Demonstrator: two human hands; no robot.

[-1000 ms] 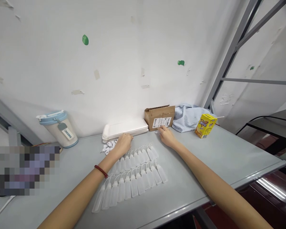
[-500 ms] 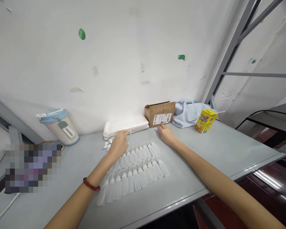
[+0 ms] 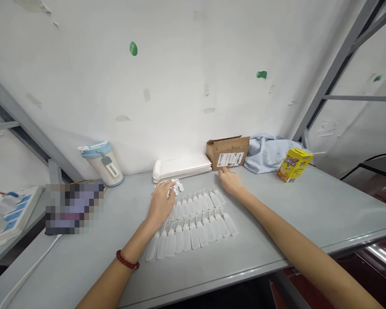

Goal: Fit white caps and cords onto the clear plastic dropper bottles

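Observation:
Small white pieces (image 3: 179, 186), which look like caps, lie in a loose pile before the white stack. My left hand (image 3: 161, 201) reaches over the pile's left part, fingers bent downward and thumb apart from them; nothing shows in its grasp. My right hand (image 3: 230, 181) is low on the table by the cardboard box's (image 3: 230, 152) front lower edge. Its fingers are curled together, and what they hold, if anything, is hidden. Between my forearms, translucent squeeze bottles with thin bent spouts lie in a back row (image 3: 196, 204) and a front row (image 3: 194, 234).
A stack of flat white trays or lids (image 3: 182, 167) lies against the wall. On the left are a tumbler (image 3: 106, 165), a blurred-out phone-like item (image 3: 75, 210) with a cable, and a power strip (image 3: 16, 214). Pale blue cloth (image 3: 270, 152) and a yellow drink carton (image 3: 294, 165) are rightward.
The whole view has shifted, with the table's things appearing farther right. My left hand has moved leftward over the white pieces, uncovering those on the right. My right hand stays by the box.

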